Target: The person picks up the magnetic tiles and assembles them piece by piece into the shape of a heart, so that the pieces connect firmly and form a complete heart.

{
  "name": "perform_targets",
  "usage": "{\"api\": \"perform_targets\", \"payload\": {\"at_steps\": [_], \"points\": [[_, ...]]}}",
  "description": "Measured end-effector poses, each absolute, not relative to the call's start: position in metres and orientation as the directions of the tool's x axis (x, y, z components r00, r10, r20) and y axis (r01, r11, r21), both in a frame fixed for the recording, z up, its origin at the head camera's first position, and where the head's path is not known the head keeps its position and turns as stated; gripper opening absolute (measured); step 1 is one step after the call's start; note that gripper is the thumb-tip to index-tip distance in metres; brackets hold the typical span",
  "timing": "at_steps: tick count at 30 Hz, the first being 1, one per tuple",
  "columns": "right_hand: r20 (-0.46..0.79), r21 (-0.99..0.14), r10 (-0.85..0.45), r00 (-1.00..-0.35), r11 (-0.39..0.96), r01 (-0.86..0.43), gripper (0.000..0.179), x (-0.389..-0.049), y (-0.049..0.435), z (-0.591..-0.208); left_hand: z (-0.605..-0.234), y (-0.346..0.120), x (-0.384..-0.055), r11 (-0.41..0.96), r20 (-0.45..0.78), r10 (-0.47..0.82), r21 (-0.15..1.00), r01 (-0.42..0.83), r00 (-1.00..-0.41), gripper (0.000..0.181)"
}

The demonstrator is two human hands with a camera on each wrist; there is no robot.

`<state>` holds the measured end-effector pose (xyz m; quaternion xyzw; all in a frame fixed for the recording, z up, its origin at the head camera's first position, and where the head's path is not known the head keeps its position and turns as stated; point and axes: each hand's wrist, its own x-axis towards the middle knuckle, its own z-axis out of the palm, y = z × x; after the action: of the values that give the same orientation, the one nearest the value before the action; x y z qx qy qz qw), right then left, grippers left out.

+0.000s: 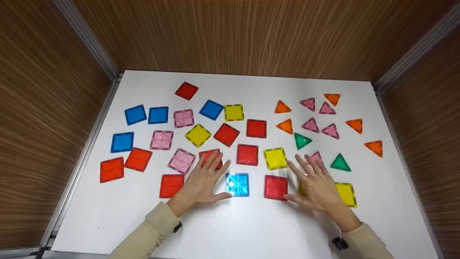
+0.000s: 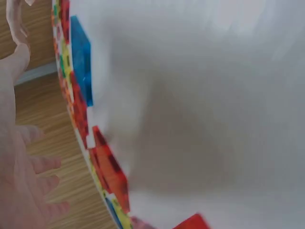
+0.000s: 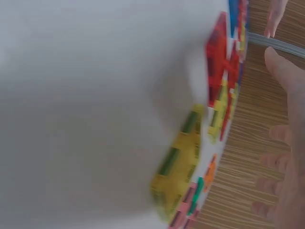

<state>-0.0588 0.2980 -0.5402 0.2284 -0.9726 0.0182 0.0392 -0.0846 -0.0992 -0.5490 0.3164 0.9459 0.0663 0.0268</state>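
Note:
My left hand (image 1: 204, 182), fingers spread, is over the table among translucent magnetic tiles. It partly covers a red square tile (image 1: 218, 166), and its thumb is by the edge of a light-blue square tile (image 1: 237, 187). My right hand (image 1: 319, 189), also spread and holding nothing, partly hides a yellow square tile (image 1: 302, 188). Its thumb tip is at the corner of another red square tile (image 1: 275, 187); contact cannot be told. In the wrist views the left hand (image 2: 21, 176) and right hand (image 3: 291, 162) appear raised above the tabletop with straight fingers.
Several red, blue, pink and yellow squares, including a blue tile (image 1: 122, 142), lie to the left. Orange, pink and green triangles, such as a green triangle (image 1: 340, 162), lie to the right. Wood-grain panels (image 1: 230, 39) enclose the white table (image 1: 230, 230).

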Motion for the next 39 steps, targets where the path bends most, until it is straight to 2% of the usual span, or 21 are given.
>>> {"api": "perform_targets", "payload": {"at_steps": [9,18,39], "points": [[0.002,-0.033,-0.509,-0.861,0.860,-0.509,0.086,-0.053,0.294,-0.556,-0.560,-0.086,-0.079,0.763,-0.125,0.647,0.132,0.633,-0.752,0.084],[-0.012,-0.081,-0.529,-0.848,0.846,-0.527,0.068,-0.054,0.292,-0.560,-0.564,-0.081,-0.077,0.750,-0.138,0.661,0.096,0.655,-0.737,0.071],[-0.036,-0.139,-0.577,-0.816,0.812,-0.567,0.068,-0.061,0.270,-0.558,-0.562,-0.057,-0.079,0.742,-0.178,0.670,0.125,0.659,-0.721,0.074]]}}
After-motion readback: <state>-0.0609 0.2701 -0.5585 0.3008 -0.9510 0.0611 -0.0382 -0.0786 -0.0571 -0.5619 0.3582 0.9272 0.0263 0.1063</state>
